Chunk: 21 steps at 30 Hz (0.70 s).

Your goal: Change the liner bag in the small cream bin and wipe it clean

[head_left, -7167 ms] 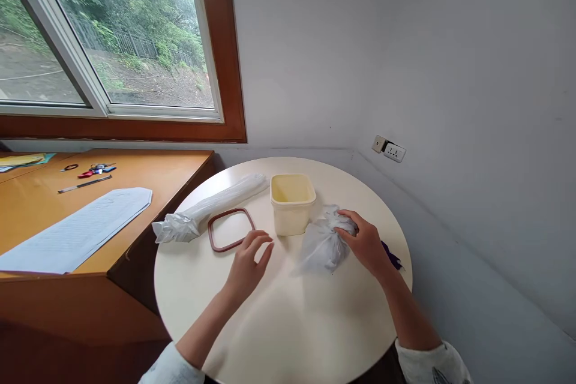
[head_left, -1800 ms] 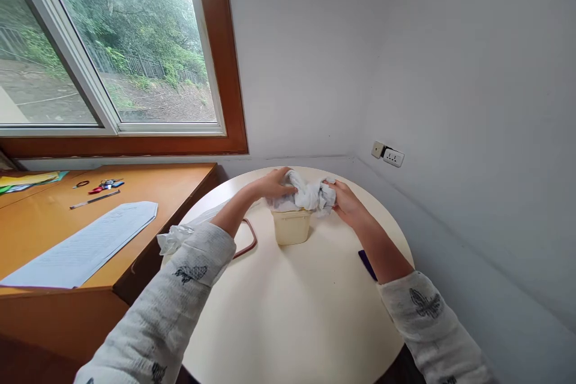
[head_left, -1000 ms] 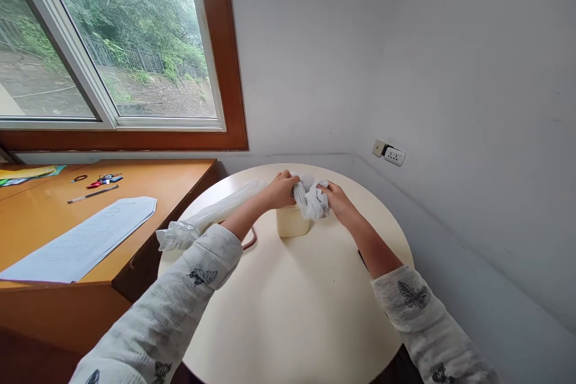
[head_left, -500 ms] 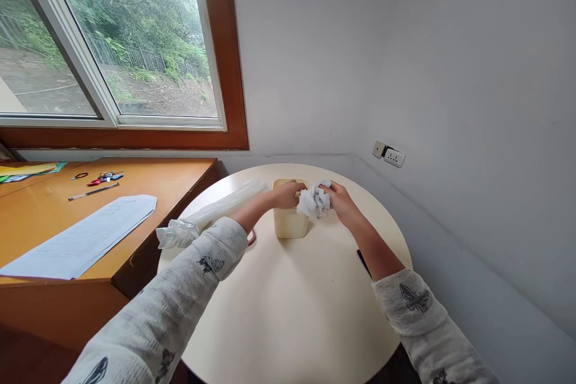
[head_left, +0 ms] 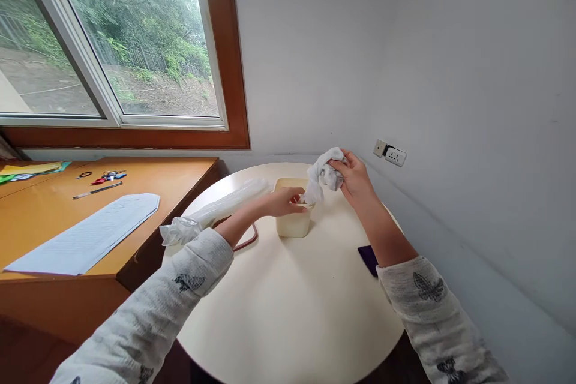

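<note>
A crumpled white plastic bag (head_left: pixel 324 175) is stretched between my two hands above the right side of a small cream bin (head_left: pixel 292 227). My right hand (head_left: pixel 355 179) grips the bunched upper part of it, raised to the right of the bin. At the bin's rim, my left hand (head_left: pixel 284 201) has its fingers curled around the lower end of the bag; the fingertips are partly hidden by the plastic. The bin stands upright, and its inside is mostly covered by my left hand.
Long clear plastic wrap (head_left: pixel 216 210) lies on the round table (head_left: pixel 288 312), with a reddish-brown frame (head_left: pixel 247 241) beside it. A dark purple item (head_left: pixel 368 259) is near my right forearm. The wooden desk (head_left: pixel 189 171) on the left bears papers (head_left: pixel 90 237), a pen (head_left: pixel 96 191) and scissors (head_left: pixel 108 177).
My right hand has lifted up and to the right, drawing the bag out longer. My left hand stays at the bin's rim. More of the purple item and the reddish-brown frame shows.
</note>
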Tool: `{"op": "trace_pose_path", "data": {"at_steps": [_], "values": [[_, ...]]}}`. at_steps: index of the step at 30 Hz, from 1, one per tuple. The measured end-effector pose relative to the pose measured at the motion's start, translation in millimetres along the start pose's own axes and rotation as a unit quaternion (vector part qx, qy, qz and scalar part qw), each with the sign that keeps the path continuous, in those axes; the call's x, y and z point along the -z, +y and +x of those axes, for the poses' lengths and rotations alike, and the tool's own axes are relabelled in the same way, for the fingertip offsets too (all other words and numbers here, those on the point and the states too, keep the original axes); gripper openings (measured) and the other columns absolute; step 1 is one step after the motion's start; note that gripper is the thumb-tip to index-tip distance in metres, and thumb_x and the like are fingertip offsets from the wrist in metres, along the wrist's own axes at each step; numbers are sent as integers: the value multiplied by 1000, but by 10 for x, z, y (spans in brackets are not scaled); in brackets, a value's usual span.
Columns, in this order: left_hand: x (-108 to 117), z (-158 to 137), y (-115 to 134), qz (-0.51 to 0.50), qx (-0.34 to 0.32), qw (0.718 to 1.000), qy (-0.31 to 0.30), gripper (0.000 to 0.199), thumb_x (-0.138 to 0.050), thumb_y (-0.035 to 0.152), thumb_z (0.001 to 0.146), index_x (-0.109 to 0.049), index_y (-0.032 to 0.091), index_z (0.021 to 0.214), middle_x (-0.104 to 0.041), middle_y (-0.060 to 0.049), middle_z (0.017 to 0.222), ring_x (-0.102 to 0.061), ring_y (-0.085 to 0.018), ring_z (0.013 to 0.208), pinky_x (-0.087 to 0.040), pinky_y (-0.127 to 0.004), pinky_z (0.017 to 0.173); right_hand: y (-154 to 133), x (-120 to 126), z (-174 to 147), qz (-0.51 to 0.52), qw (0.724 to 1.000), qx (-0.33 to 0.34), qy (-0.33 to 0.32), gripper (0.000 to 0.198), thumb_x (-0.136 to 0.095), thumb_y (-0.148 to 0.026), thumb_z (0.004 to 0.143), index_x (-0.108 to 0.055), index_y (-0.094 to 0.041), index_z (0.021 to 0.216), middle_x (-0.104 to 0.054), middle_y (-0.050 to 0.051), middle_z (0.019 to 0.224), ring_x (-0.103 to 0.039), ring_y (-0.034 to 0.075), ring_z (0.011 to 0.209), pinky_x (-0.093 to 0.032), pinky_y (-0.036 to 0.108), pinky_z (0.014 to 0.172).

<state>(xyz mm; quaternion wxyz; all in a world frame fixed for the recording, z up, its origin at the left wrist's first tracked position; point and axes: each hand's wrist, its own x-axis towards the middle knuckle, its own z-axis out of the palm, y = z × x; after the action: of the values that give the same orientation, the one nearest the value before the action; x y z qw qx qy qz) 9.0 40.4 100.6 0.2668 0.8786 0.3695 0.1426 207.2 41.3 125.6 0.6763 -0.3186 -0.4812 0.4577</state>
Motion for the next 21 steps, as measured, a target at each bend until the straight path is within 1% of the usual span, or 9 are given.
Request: {"op": "trace_pose_path", "data": {"at_steps": [2,5,12,14,17,19,21], "values": [[-58,-38,-28,-2,9,1000,15,31,-50,47,77,-57,20,90,-61,-3,82,-54,-16,72,-38,-26,62,-88,-30,0,9,1000,19,-6,35,-73,-25,54,-59,-24,87,-60,-1,82,-55,12,73,-45,25,64],[-98,-105,-28,-13,15,999,33,31,-45,49,80,-56,19,82,-57,0,71,-49,-14,63,-35,-25,57,-160,-55,-8,1,999,31,-9,34,-72,-22,55,-60,-24,86,-59,-1,83,-55,12,72,-45,25,62],[-73,-350,143,-80,10,996,35,31,-42,49,82,-52,19,78,-54,1,69,-50,-13,65,-38,-22,56,-207,-86,-20,-5,999,48,12,24,-66,-18,56,-60,-22,80,-59,-2,77,-53,11,66,-42,24,57],[-59,-415,177,-118,8,991,62,30,-46,48,81,-49,19,75,-49,2,66,-48,-11,63,-37,-22,55,-260,-91,-19,-7,998,53,14,20,-63,-17,58,-59,-23,77,-56,-3,71,-51,10,62,-41,23,55],[-31,-474,199,-193,-3,972,133,29,-55,46,76,-47,18,71,-43,4,64,-43,-10,60,-34,-22,54,-382,-104,2,-19,996,84,12,14,-59,-16,59,-56,-23,71,-53,-4,68,-50,10,61,-40,24,56],[-13,-487,201,-236,-1,955,180,29,-60,44,74,-47,18,71,-42,4,64,-43,-10,60,-34,-22,55,-473,-116,35,-51,990,130,1,10,-57,-16,62,-54,-22,69,-56,-3,74,-52,11,68,-41,26,61],[-4,-490,193,-274,10,938,213,30,-62,43,72,-46,18,71,-43,4,64,-43,-10,60,-33,-22,55,-553,-127,78,-113,975,190,-4,4,-55,-17,66,-54,-21,66,-57,-1,83,-53,13,78,-40,28,65]]}}
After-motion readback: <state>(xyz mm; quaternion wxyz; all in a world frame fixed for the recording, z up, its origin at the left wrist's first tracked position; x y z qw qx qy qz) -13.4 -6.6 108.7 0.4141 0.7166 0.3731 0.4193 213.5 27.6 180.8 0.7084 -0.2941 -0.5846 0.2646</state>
